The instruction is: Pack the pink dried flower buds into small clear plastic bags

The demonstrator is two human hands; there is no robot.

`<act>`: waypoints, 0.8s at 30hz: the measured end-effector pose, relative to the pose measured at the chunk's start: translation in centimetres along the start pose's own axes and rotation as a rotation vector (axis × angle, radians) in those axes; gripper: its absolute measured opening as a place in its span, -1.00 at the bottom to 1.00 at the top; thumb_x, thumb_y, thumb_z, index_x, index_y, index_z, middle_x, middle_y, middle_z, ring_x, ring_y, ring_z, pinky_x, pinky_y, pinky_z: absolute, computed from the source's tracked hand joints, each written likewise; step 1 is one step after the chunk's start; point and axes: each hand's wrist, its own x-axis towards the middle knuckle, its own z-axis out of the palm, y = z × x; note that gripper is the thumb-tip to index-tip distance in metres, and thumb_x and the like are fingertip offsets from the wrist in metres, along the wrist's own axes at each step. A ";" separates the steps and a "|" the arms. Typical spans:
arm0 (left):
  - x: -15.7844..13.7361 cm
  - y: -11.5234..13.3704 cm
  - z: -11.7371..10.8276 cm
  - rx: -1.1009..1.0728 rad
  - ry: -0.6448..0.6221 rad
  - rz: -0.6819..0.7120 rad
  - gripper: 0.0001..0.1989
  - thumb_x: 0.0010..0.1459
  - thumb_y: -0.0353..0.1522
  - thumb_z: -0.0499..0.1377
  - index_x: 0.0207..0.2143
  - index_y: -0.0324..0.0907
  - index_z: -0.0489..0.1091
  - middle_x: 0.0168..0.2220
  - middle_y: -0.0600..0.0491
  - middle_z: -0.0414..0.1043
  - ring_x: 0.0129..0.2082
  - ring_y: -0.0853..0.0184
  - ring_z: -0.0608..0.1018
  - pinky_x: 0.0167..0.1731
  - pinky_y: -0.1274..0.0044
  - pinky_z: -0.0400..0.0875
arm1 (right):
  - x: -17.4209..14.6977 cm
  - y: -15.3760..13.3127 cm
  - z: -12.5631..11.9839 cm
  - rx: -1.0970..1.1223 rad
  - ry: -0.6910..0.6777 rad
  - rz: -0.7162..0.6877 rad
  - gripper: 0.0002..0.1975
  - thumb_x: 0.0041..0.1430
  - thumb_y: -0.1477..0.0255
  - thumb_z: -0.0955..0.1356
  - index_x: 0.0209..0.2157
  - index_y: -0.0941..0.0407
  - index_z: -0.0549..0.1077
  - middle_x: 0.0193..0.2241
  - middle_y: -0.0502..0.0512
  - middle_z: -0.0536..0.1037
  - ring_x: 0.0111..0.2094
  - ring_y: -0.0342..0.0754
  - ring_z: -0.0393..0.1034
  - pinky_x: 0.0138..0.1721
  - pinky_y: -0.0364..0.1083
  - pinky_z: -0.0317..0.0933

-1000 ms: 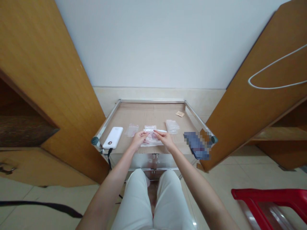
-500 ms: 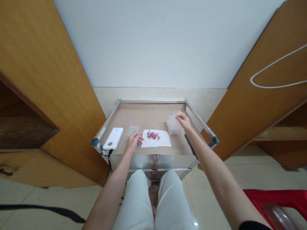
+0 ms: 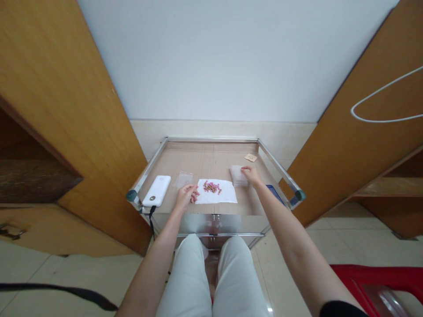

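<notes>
A small heap of pink and brown capsule-like pieces (image 3: 212, 187) lies on a white paper sheet (image 3: 228, 196). By the sheet's left edge is my left hand (image 3: 187, 196), its fingers curled and pressed together; whatever they may hold is too small to make out. My right hand (image 3: 251, 174) pinches the upper right corner of a stack of thin translucent sheets or bags (image 3: 238, 177), right of the paper. Behind my left hand lies a clear plastic bag (image 3: 185, 177), flat on the tabletop.
The metal-framed cart top (image 3: 205, 154) has raised rails. A white power bank (image 3: 157, 190) with a black cord sits at its left, a tan card (image 3: 250, 157) at the back right, a dark blue object (image 3: 275, 193) beside my right forearm. A red stool (image 3: 380, 277) stands lower right.
My right hand has come down slightly toward me. The translucent layer that was raised now lies flat on the stack, uncovering the tan card. My left hand has barely moved.
</notes>
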 end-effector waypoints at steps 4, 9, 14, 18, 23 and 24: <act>0.0 -0.1 0.0 -0.014 0.001 0.004 -0.69 -0.21 -0.19 0.15 -0.49 -0.28 0.30 -0.69 0.11 0.34 -0.78 0.54 0.31 -0.80 0.69 0.01 | -0.1 -0.1 0.1 -0.013 -0.015 0.047 -0.77 -0.10 0.35 0.27 -0.41 0.16 0.47 -0.49 0.11 0.50 -0.39 -0.04 0.35 -0.29 -0.05 0.16; 0.0 -0.4 -0.1 -0.017 0.004 0.027 -0.72 -0.19 -0.21 0.13 -0.53 -0.28 0.30 -0.69 0.12 0.33 -0.79 0.55 0.30 -0.80 0.69 0.01 | -0.1 -0.8 -0.3 -0.029 -0.011 0.005 -0.75 -0.03 0.35 0.22 -0.39 0.15 0.47 -0.39 0.16 0.51 -0.30 -0.01 0.35 -0.22 -0.03 0.14; -0.1 -0.3 -0.1 -0.041 0.008 0.039 -0.72 -0.19 -0.21 0.13 -0.53 -0.28 0.29 -0.69 0.11 0.33 -0.78 0.54 0.30 -0.79 0.68 0.01 | -0.6 -2.6 -0.9 -0.054 0.107 -0.076 -0.77 -0.01 0.41 0.20 -0.39 0.18 0.44 -0.32 0.20 0.48 -0.22 0.00 0.31 -0.14 -0.02 0.11; -0.2 -0.5 0.1 -0.071 0.169 0.098 -0.76 -0.15 -0.23 0.09 -0.52 -0.25 0.27 -0.68 0.13 0.31 -0.76 0.52 0.31 -0.75 0.67 0.08 | -2.9 -5.6 -0.7 0.090 0.352 -0.221 -0.75 0.04 0.39 0.16 -0.34 0.20 0.39 -0.31 0.20 0.43 -0.23 -0.04 0.28 -0.21 -0.07 0.13; 0.7 -0.5 0.0 0.165 0.463 0.305 -0.86 -0.04 -0.32 0.00 -0.45 -0.21 0.26 -0.55 0.08 0.35 -0.57 0.45 0.41 -0.51 0.60 0.29 | -7.2 -8.2 1.8 0.450 0.339 -0.151 -0.74 0.04 0.27 0.20 -0.42 0.18 0.33 -0.50 0.04 0.38 -0.47 -0.17 0.23 -0.40 -0.16 0.14; 1.0 -0.4 -0.3 0.255 0.495 0.334 -0.86 -0.02 -0.36 -0.02 -0.41 -0.21 0.26 -0.48 0.04 0.37 -0.48 0.42 0.44 -0.43 0.57 0.31 | -7.9 -8.1 2.4 0.520 0.295 -0.127 -0.74 0.04 0.26 0.20 -0.45 0.17 0.32 -0.54 0.00 0.35 -0.52 -0.19 0.21 -0.43 -0.17 0.13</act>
